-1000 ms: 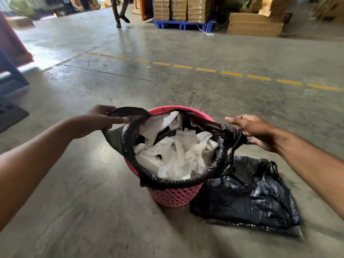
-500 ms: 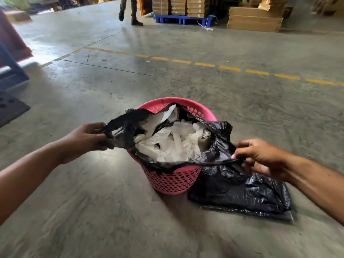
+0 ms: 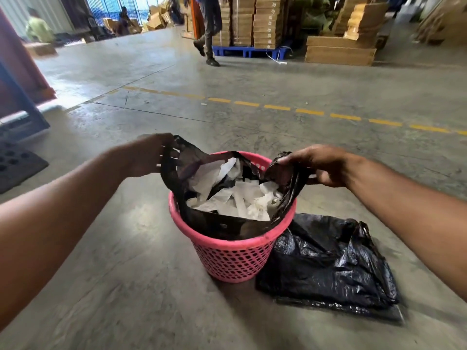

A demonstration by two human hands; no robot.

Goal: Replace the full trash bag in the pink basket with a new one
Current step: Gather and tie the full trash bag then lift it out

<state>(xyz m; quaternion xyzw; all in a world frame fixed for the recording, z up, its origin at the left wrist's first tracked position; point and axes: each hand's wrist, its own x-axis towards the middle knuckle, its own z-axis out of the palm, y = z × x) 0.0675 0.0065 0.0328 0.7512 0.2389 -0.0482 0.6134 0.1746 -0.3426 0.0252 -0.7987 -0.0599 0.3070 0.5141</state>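
Note:
A pink perforated basket (image 3: 235, 258) stands on the concrete floor. Inside it sits a black trash bag (image 3: 222, 227) stuffed with crumpled white paper (image 3: 242, 200). The bag's edges are off the rim and lifted above it. My left hand (image 3: 149, 155) grips the bag's left edge, raised above the basket's left side. My right hand (image 3: 318, 165) grips the bunched right edge above the right side. A second black bag (image 3: 328, 263) lies crumpled on the floor, touching the basket's right side.
A dashed yellow line (image 3: 278, 107) crosses the floor beyond the basket. A person (image 3: 208, 31) walks past stacked cardboard boxes (image 3: 255, 18) on a blue pallet at the back. A dark mat (image 3: 17, 164) and a blue frame (image 3: 22, 107) are at the left.
Both hands have pulled the bag's edges off the basket rim and lifted them up and inward. The pink rim now shows all around the front.

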